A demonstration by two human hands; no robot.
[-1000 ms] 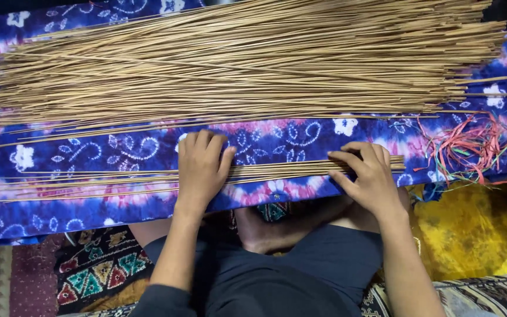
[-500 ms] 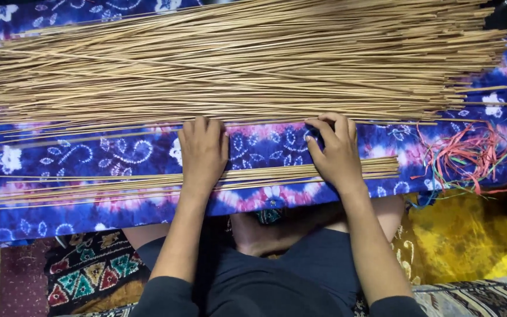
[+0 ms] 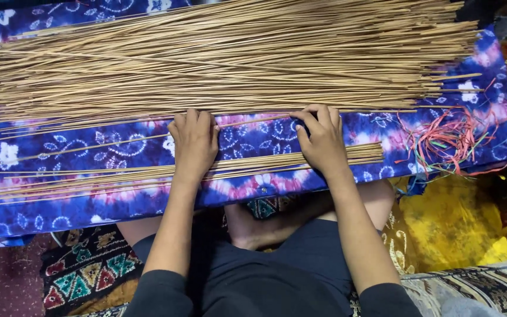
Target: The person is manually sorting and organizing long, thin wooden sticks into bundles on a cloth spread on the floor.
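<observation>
A person sits cross-legged with a blue and pink patterned cloth point(image 3: 118, 202) spread over the lap, and two lots of thin tan sticks lie on it. The big pile of sticks point(image 3: 224, 56) fills the far side from left to right. A small row of sticks point(image 3: 89, 179) lies nearer, running under both wrists.

The left hand point(image 3: 195, 144) lies palm down with the fingers together, the fingertips reaching the near edge of the big pile and resting on a loose stick point(image 3: 112, 141) that slants across the cloth; it presses rather than pinches. The right hand point(image 3: 322, 141) is curled, and its thumb and forefinger seem to nip the right end of that same stick, though the fingers hide the contact, so I cannot tell for sure.

The sticks look very light, stiff along their length yet thin enough to snap if bent hard, and they would roll and slide on the cloth. One is best taken near an end between two fingertips, with the other hand steadying it midway.

At the far right lies a tangle of red and green strips point(image 3: 459, 141), and a yellow cloth point(image 3: 453, 223) sits below it.
</observation>
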